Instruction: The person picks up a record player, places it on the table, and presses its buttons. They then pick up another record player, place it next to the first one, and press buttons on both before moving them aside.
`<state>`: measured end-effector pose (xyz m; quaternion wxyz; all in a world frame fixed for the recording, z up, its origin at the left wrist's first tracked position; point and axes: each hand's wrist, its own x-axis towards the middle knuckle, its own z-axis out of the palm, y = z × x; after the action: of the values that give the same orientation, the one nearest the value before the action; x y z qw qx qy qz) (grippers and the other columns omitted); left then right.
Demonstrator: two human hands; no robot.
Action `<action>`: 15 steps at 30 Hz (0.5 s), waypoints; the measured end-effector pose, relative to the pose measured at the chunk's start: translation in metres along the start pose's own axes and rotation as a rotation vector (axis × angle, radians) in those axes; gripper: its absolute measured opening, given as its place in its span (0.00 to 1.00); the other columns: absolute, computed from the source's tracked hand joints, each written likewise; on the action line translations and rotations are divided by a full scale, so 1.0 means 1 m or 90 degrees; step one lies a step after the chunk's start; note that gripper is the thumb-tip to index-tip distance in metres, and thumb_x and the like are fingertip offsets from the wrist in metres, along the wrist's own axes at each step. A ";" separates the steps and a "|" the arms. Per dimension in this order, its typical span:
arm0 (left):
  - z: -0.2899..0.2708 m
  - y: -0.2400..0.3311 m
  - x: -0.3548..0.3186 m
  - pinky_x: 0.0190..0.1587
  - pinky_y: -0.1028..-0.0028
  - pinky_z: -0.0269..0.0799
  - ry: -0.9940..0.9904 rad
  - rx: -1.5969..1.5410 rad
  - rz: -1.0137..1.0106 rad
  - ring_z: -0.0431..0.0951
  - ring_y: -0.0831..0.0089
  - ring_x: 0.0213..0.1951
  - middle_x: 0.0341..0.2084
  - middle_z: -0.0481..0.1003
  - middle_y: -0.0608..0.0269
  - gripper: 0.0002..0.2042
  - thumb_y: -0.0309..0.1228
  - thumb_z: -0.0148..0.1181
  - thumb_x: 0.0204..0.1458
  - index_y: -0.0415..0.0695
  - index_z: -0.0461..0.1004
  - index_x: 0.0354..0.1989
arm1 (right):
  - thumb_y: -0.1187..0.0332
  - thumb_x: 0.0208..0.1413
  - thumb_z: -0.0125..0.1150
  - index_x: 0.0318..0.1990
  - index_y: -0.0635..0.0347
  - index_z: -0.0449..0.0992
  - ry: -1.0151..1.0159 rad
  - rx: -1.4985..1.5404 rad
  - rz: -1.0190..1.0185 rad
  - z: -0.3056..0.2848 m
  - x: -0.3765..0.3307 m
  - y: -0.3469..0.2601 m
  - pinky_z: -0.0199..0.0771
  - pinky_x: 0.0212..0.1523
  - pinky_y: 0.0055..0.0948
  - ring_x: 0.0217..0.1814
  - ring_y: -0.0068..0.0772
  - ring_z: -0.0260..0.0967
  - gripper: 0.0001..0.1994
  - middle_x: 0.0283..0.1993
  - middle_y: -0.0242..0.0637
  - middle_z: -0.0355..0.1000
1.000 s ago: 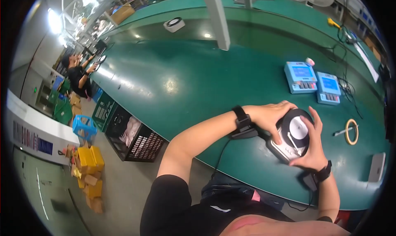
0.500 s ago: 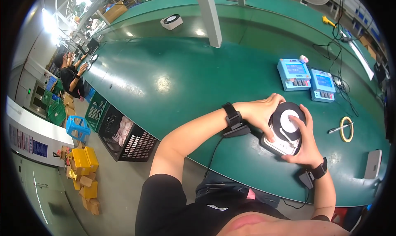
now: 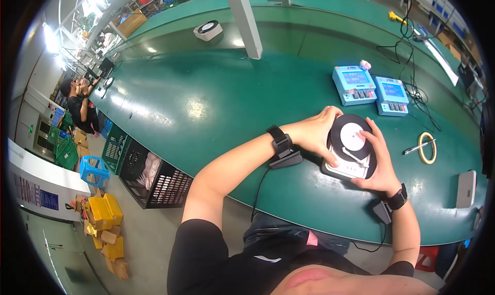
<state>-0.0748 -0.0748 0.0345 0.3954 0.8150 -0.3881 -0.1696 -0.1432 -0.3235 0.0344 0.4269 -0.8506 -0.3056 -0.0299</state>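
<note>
Holding a small white turntable-like device (image 3: 350, 150) with a black disc and white centre label, both hands close around it at the near edge of the green table (image 3: 216, 104). Left hand (image 3: 314, 132) grips the device's left side, fingers (image 3: 330, 153) curled over the rim of the disc, thumb along the far edge. Right hand (image 3: 379, 163) cups the right side from beneath and behind, fingers wrapped to the disc edge; a slim white arm lies across the disc near them. Device sits low over the table; cannot tell whether its base touches the surface. Each wrist carries a black band with a small black unit, left (image 3: 281, 145), right (image 3: 389, 205), with thin cables trailing toward the body. To the right of the device, apart from it: yellow tape ring (image 3: 427, 147) with a pen-like tool lying across it, and a white flat block (image 3: 466, 189) nearer the table edge. Beyond the hands: two blue meter boxes (image 3: 371, 89) side by side, black cables running off them. Further back: grey post (image 3: 245, 19), and a second white device (image 3: 208, 29). Left, on the floor: black crate (image 3: 154, 179), blue basket, yellow boxes. Far left, another person (image 3: 80, 102) at the table.
</note>
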 end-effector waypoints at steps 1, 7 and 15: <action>0.001 -0.001 -0.001 0.59 0.65 0.62 0.012 0.006 0.009 0.61 0.56 0.58 0.54 0.55 0.44 0.55 0.47 0.78 0.26 0.32 0.46 0.58 | 0.60 0.21 0.74 0.60 0.54 0.62 0.009 0.019 0.001 0.001 0.000 0.002 0.49 0.67 0.51 0.73 0.56 0.41 0.48 0.70 0.53 0.44; -0.003 -0.010 0.001 0.52 0.68 0.68 -0.017 -0.114 -0.048 0.66 0.64 0.53 0.55 0.55 0.47 0.52 0.48 0.76 0.31 0.36 0.47 0.60 | 0.60 0.21 0.74 0.59 0.55 0.63 0.041 0.061 -0.002 0.002 -0.001 0.007 0.50 0.67 0.48 0.72 0.55 0.44 0.47 0.69 0.53 0.46; -0.002 -0.023 0.004 0.42 0.77 0.71 0.046 -0.284 -0.033 0.72 0.76 0.41 0.55 0.60 0.54 0.43 0.37 0.70 0.44 0.40 0.50 0.65 | 0.64 0.25 0.73 0.58 0.59 0.63 0.113 0.236 0.051 0.009 0.002 0.014 0.50 0.68 0.42 0.72 0.47 0.46 0.44 0.70 0.49 0.45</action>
<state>-0.0600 -0.0678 0.0181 0.5751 0.7226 -0.3054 -0.2320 -0.1363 -0.3222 0.0195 0.6022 -0.7629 -0.2335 -0.0309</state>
